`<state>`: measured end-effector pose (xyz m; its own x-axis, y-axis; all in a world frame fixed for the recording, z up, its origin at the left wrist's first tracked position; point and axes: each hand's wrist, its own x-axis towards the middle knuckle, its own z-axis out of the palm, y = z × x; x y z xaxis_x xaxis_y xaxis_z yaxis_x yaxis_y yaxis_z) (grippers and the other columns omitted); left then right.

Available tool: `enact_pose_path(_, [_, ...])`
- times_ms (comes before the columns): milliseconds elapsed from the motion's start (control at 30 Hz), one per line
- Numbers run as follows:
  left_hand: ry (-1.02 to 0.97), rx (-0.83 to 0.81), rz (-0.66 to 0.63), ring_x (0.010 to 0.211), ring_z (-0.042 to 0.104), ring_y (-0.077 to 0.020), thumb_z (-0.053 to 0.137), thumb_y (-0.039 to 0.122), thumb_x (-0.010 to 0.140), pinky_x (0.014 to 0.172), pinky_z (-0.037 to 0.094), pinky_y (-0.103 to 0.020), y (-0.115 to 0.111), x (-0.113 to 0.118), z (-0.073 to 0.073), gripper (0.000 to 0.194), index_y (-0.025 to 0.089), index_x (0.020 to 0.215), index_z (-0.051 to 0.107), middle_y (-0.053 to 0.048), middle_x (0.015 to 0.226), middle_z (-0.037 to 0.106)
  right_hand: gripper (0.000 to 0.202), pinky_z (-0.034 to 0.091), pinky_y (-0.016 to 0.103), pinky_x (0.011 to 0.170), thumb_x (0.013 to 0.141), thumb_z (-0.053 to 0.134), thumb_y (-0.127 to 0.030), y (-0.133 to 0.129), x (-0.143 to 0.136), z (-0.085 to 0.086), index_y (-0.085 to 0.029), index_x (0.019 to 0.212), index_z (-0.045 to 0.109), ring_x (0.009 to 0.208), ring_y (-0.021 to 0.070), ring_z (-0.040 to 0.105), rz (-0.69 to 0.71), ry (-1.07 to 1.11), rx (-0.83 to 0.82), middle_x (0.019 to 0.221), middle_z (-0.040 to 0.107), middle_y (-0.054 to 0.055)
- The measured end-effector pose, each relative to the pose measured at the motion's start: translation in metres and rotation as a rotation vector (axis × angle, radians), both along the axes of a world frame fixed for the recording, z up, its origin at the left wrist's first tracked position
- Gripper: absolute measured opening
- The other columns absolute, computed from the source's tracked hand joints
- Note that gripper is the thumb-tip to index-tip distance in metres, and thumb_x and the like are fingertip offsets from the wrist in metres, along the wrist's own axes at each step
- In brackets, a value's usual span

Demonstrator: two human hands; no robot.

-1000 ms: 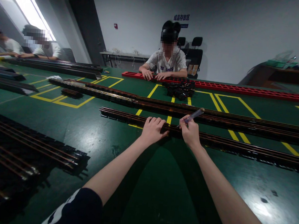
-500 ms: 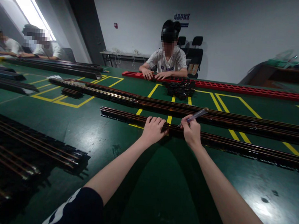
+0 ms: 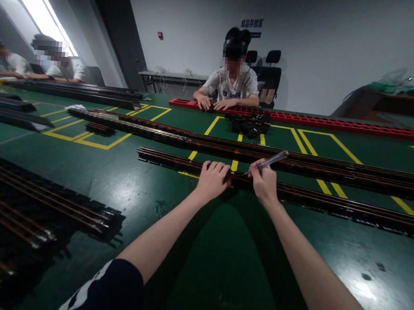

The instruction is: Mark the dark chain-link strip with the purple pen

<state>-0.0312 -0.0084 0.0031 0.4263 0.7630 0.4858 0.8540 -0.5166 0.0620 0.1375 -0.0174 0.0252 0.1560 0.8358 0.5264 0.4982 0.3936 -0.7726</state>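
A long dark rail with copper-coloured strips (image 3: 318,200) lies across the green table in front of me. My left hand (image 3: 212,179) is closed over it, fingers on its far side and thumb at the near edge. Just to the right, my right hand (image 3: 264,181) grips a slim pen-like tool with a clear handle (image 3: 273,159). The tool slants down to the left, and its thin tip is at the rail's top, close to my left fingers. Whether the tip touches the rail is too small to tell.
Behind this rail runs a bundle of similar rails (image 3: 215,143); more are stacked at the near left (image 3: 46,195). A person (image 3: 232,83) sits opposite with hands on a red slotted frame (image 3: 320,121), beside a pile of black parts (image 3: 250,124). Grey channels (image 3: 12,117) lie left.
The rail has shifted very slightly to the left. The tool's tip and my right hand have edged left as well; my left hand keeps its hold.
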Motion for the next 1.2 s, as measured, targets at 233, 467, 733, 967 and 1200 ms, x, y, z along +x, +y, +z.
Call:
enact_pose_path(233, [0.010,-0.003,0.000,0.111,0.053,-0.0248,0.047,0.025,0.088,0.102,0.032,-0.047,-0.0005,-0.0002,0.0009,0.030,0.022,0.117,0.057,-0.007,0.117,0.065,0.037,0.042,0.030,0.055,0.085,0.043,-0.056,0.0011,0.0013,-0.0007,-0.023,0.070,0.048,0.051,0.0189,0.056,-0.023,-0.031,0.018,0.053,0.057,0.002])
enact_pose_path(467, [0.017,-0.011,-0.015,0.113,0.053,-0.0243,0.046,0.021,0.088,0.103,0.032,-0.046,-0.0006,-0.0005,0.0016,0.032,0.023,0.118,0.057,-0.006,0.120,0.064,0.037,0.041,0.030,0.056,0.086,0.041,-0.056,0.0014,0.0019,-0.0021,-0.023,0.070,0.048,0.053,0.0196,0.057,-0.028,-0.067,0.019,0.054,0.058,0.003])
enact_pose_path(733, [0.010,-0.013,-0.018,0.112,0.054,-0.0245,0.047,0.021,0.088,0.103,0.033,-0.047,-0.0010,-0.0002,0.0020,0.031,0.023,0.116,0.059,-0.006,0.118,0.065,0.040,0.041,0.030,0.055,0.086,0.041,-0.059,0.0001,-0.0004,-0.0009,-0.023,0.070,0.047,0.053,0.0206,0.057,-0.003,-0.092,-0.003,0.055,0.059,0.004])
enact_pose_path(967, [0.016,-0.010,-0.014,0.113,0.054,-0.0245,0.045,0.020,0.088,0.104,0.033,-0.046,-0.0015,0.0002,0.0029,0.032,0.022,0.117,0.059,-0.006,0.119,0.064,0.038,0.042,0.031,0.055,0.086,0.041,-0.057,-0.0015,-0.0008,0.0008,-0.023,0.071,0.048,0.053,0.0211,0.057,-0.008,-0.085,-0.018,0.055,0.059,0.004])
enact_pose_path(1200, [0.009,-0.014,0.003,0.114,0.053,-0.0233,0.044,0.016,0.087,0.104,0.033,-0.045,-0.0002,0.0000,0.0014,0.035,0.021,0.119,0.058,-0.006,0.120,0.064,0.042,0.042,0.030,0.055,0.086,0.040,-0.061,0.0000,0.0002,-0.0014,-0.022,0.071,0.048,0.052,0.0198,0.057,-0.015,-0.077,-0.012,0.053,0.058,0.003])
